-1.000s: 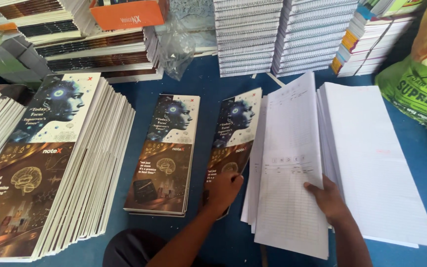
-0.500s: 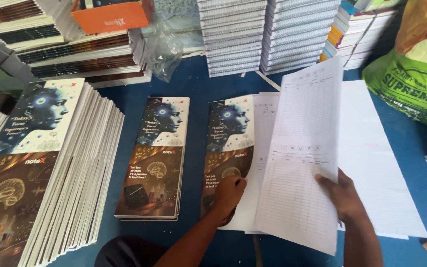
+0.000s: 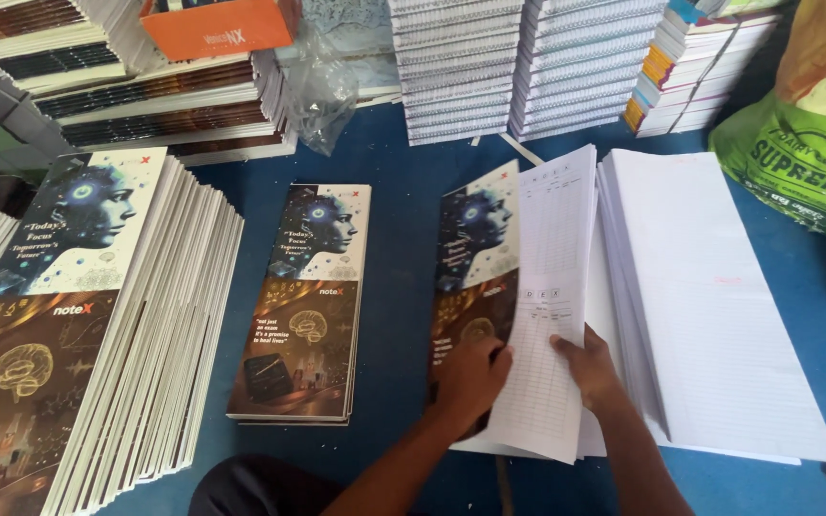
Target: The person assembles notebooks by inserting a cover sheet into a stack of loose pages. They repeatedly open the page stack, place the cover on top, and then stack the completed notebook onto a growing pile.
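Head view: left hand (image 3: pixel 470 377) flat on printed cover (image 3: pixel 475 277), fingers spread, pinning it down; right hand (image 3: pixel 590 368) pinching ruled sheets (image 3: pixel 552 287), lifted half-turned toward cover. Both mid blue tabletop (image 3: pixel 394 287), just left of white sheet stack (image 3: pixel 709 296), kept within reach.

Both forearms come up from the bottom edge of the frame, bare, and lean toward each other near the lower middle. The left hand (image 3: pixel 470 377) lies palm down with the fingers curled and the knuckles raised, its wrist bent slightly to the right. The right hand (image 3: pixel 590 368) sits just beside it, a little to the right, palm down, fingers pointing up and left, the thumb stretched toward the left hand.
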